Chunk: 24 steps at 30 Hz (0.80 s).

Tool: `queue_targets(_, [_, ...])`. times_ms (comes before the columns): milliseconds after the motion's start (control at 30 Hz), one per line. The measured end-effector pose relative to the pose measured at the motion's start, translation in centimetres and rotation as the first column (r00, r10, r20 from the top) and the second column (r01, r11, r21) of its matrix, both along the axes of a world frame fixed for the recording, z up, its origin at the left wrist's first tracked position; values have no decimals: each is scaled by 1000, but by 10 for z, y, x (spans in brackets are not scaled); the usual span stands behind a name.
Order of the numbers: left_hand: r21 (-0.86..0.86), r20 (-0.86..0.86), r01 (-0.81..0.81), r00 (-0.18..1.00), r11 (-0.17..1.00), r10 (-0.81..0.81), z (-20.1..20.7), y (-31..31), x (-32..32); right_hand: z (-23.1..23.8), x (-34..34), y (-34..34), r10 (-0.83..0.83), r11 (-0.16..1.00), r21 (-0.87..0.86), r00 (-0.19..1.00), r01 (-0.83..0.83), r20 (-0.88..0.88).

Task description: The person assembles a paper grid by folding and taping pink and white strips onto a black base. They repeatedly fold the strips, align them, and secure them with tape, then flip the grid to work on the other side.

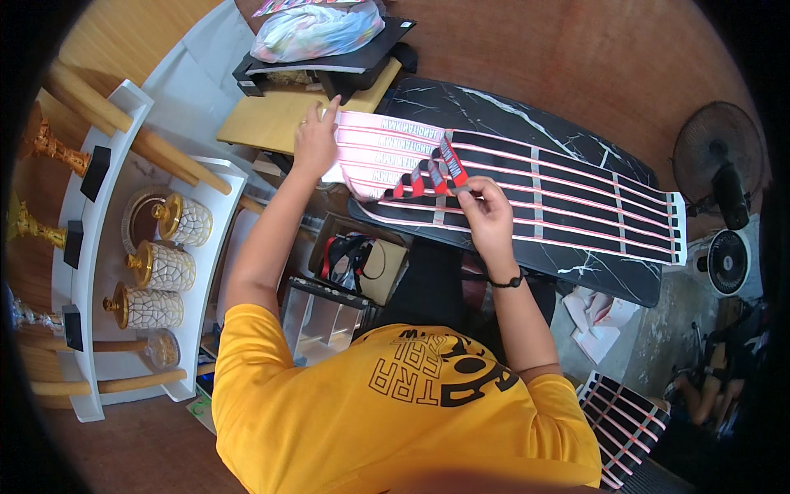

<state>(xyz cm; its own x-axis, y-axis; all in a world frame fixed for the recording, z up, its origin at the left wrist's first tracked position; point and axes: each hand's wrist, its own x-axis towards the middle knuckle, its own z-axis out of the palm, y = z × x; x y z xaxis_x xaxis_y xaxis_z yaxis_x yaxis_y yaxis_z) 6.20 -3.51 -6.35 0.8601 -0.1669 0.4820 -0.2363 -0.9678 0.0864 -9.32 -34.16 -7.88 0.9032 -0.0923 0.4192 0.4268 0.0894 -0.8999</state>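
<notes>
A long striped sheet of black bands with pink-red and white edges (576, 198) lies across a black marble-patterned table. Its left end is a pale pink printed part (362, 148). My left hand (315, 142) rests at that end's outer edge, fingers stretched out and apart. My right hand (487, 212) pinches the ends of several red-and-black printed strips (451, 165) near the sheet's front edge. These strips curl up off the sheet, standing in a row of loops. Part of what the right fingertips grip is hidden.
A printer (329, 74) with a plastic bag (317, 33) on it stands behind a yellow wooden top (251, 119). White shelves (210, 272) with gold-lidded jars (169, 265) are at left. Fans (726, 262) stand at right. Another striped sheet (625, 420) lies lower right. An open box (362, 259) sits below the table.
</notes>
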Motion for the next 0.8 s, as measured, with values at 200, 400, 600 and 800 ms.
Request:
queue_targets(200, [-246, -180, 254, 936, 935, -302, 58, 10, -51, 11, 33, 13, -43, 998, -61, 988, 34, -149])
queue_targets(400, [-21, -223, 367, 905, 930, -362, 63, 12, -118, 20, 61, 17, 12, 999, -42, 967, -23, -253])
queue_targets(600, [-75, -156, 393, 903, 917, -400, 46, 16, -117, 39, 72, 27, -197, 880, -467, 959, 82, -203])
queue_targets(800, [-128, -80, 467, 875, 875, -478, 46, 4, -112, 62, 48, 65, 359, 599, -790, 838, 131, 411])
